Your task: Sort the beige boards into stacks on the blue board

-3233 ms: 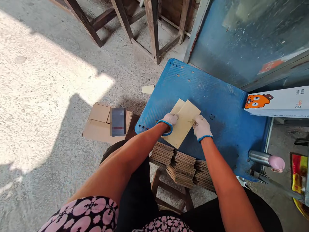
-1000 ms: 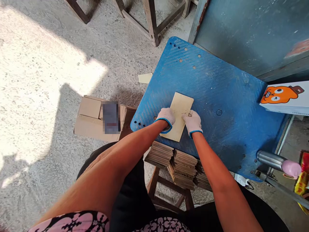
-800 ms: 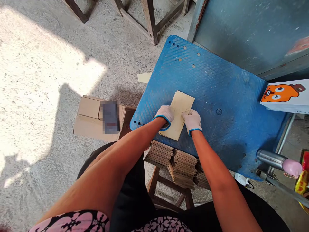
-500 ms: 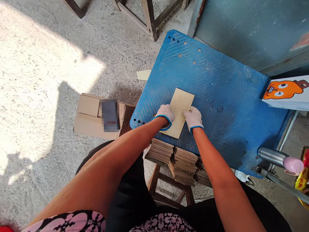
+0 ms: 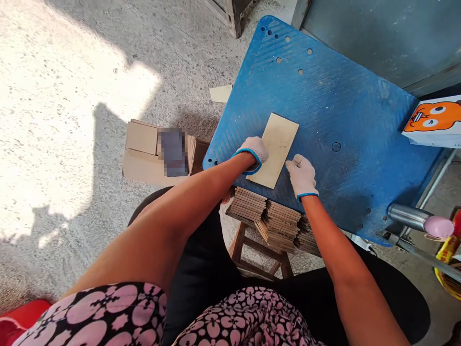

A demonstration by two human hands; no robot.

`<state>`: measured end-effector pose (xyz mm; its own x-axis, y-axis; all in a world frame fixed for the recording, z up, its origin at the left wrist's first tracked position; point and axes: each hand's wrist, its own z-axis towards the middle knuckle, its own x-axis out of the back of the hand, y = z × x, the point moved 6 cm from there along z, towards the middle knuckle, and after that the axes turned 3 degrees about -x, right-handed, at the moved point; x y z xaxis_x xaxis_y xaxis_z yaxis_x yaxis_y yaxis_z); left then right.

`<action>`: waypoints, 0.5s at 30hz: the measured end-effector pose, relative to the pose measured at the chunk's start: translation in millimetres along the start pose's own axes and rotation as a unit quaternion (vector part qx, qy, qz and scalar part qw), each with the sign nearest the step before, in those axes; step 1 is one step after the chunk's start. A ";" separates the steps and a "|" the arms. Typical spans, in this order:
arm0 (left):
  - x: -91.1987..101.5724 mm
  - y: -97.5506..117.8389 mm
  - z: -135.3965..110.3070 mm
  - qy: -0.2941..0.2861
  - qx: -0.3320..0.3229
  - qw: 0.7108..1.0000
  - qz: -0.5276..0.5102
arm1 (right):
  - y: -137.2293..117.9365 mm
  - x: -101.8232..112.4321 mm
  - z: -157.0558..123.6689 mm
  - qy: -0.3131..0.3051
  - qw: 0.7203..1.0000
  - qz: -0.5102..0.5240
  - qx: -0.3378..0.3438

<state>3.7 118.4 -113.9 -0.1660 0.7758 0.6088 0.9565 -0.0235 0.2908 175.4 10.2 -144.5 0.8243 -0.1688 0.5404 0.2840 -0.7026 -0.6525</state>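
While the left hand [image 5: 256, 150] lay over one long side of the pale panel [image 5: 283, 139] in the head view, the right hand [image 5: 301, 176] hung just beside the opposite long side. The panel was therefore to the left of the right hand's fingertips, and its long axis ran roughly parallel to the left edge of the blue table [image 5: 345, 110], with one short end close to the near edge. The left hand was the nearer of the two, in contact with the panel; its fingers were hidden behind the gloved back of the hand, so whether they pressed or pinched could not be told. The right hand's fingers were curled together, thumb drawn in against them, and whether anything small sat between the tips was too fine to tell. A few dark specks [image 5: 284, 146] marked the panel on that side.

Below the near edge, stacks of brown slats [image 5: 281, 218] rested on a wooden stool [image 5: 260, 251]. Off the table's left corner, a cardboard box [image 5: 141, 163] stood on the floor, a dark, blurred-out oblong [image 5: 173, 151] upon it; its inside could not be read. At the right end of the far edge stood a white carton [image 5: 437, 139] with an orange cartoon, its contents out of sight. A steel flask [image 5: 406, 216] with a pink lid was at the near right corner.
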 end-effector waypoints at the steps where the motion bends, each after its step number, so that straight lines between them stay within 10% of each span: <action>1: 8.9 4.8 -6.1 0.018 -0.010 1.000 -0.002 | -2.1 3.3 -11.6 0.002 1.000 -0.007 0.019; 7: 53.9 53.7 -97.9 0.033 -0.141 0.988 -0.059 | 0.1 0.4 -120.1 -0.022 0.979 -0.156 0.128; 11: 55.8 60.6 -160.1 0.023 -0.193 0.975 -0.107 | 20.2 -40.1 -187.3 -0.206 0.871 -0.391 0.216; 15: 36.7 41.6 -160.9 0.004 -0.216 0.971 -0.104 | 39.1 -60.2 -211.9 -0.254 0.780 -0.512 0.256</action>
<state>-1.2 44.4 39.3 -0.3479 0.7871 0.5094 0.7130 -0.1307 0.6889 33.1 -153.6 -89.9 0.0884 0.6863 0.7220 0.9716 0.1002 -0.2142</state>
